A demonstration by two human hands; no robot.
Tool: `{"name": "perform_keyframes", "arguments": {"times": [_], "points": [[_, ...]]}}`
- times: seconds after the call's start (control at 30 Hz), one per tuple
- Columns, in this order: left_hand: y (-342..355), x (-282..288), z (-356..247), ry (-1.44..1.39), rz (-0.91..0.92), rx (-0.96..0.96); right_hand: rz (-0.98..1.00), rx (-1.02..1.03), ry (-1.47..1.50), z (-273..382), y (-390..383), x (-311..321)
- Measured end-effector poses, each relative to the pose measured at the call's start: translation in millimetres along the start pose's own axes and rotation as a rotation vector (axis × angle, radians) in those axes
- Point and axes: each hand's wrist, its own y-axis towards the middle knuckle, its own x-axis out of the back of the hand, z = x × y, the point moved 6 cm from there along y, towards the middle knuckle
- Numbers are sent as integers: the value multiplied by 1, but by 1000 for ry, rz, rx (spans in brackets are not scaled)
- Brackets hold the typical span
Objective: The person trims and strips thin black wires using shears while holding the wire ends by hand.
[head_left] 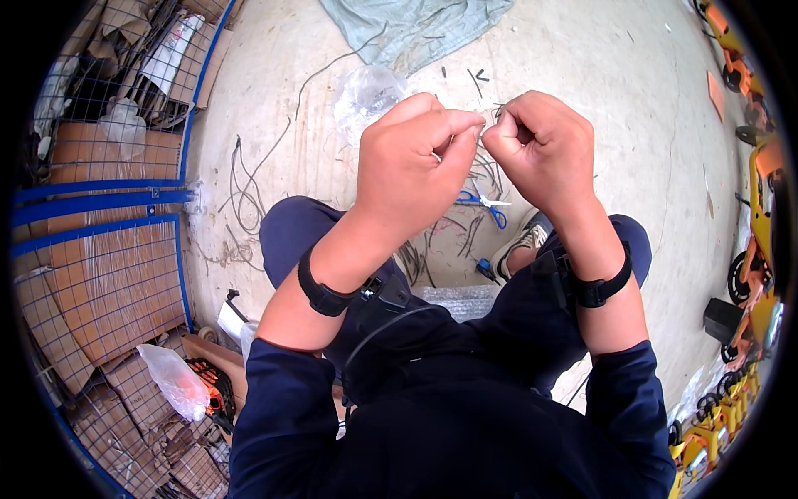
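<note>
**Thin tie pinched between both hands**

Your left hand (411, 162) and right hand (540, 145) meet at 12 o'clock, fingers clenched on a thin tie (485, 125). It looks light, springy and slippery; grip near its ends. Scissors (482, 202) lie below on the floor (632, 100).

The person wears a dark navy top with long sleeves pushed up to just below the elbows, and trousers of the same navy. A black strap circles the wrist behind the left hand (416, 166), carrying a small black block with a thin dark cable running from it. A matching black strap sits behind the right hand (544, 150). One grey sneaker shows below the right hand.
</note>
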Motion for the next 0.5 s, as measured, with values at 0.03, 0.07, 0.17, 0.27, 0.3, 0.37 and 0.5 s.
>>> {"name": "perform_keyframes", "arguments": {"times": [0.03,0.07,0.17,0.27,0.3,0.37,0.5], "points": [[0,0,0,1,-1,3,-13,14,-8,0,0,0],[0,1,0,2,-3,6,-27,28,-16,1,0,-1],[1,1,0,19,-7,-5,-58,75,-37,1,-1,-2],[1,2,2,-9,-24,27,-21,9,60,-4,-1,-3],[1,2,5,-58,-40,46,3,-31,113,-6,-2,-3],[1,2,10,-155,-72,85,79,-248,471,-17,-7,-9],[2,5,7,-53,-62,55,248,-540,822,-20,-23,-23]]}}
